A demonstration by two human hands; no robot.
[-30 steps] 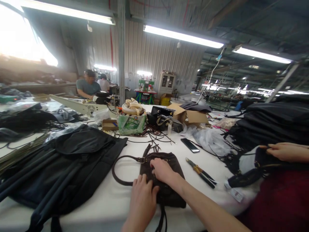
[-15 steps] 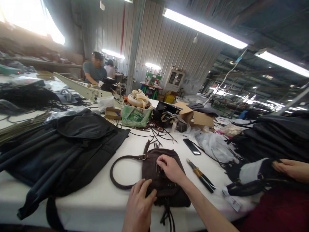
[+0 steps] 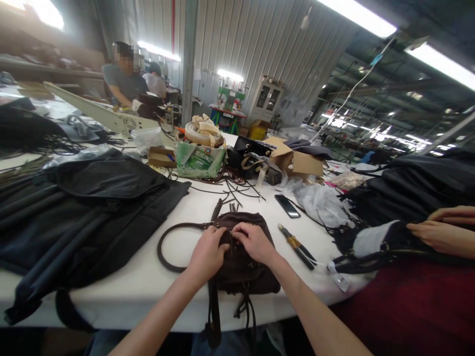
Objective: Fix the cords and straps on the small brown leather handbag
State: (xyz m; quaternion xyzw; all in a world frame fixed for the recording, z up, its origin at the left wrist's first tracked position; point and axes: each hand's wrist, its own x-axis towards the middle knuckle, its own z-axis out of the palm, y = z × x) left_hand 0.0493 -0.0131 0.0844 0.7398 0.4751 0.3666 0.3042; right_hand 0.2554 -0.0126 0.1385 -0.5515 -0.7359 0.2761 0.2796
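Observation:
A dark brown handbag (image 3: 237, 279) lies flat in front of me, its round handle (image 3: 160, 247) looped out to the left. Straps and tassels hang from its near side over the table edge. My left hand (image 3: 210, 251) rests on the bag's left part, thumb and fingers closed on the material beside a short zipper (image 3: 232, 243). Opposite it, my right hand (image 3: 255, 243) pinches at the top of that zipper; the fingertips hide exactly what is between them. Both hands nearly meet there.
Pliers (image 3: 297, 247) and a phone (image 3: 287, 205) lie to the right. A large black bag (image 3: 111, 198) covers the left side. Behind stand a green box (image 3: 200, 159) and cardboard box (image 3: 306, 165), with loose cords before them. At right, a co-worker's hands (image 3: 438, 232) hold black material.
My left hand has moved up from the bag's lower left edge to the zipper, fingers now closed. My right hand stays at the zipper. The view has shifted.

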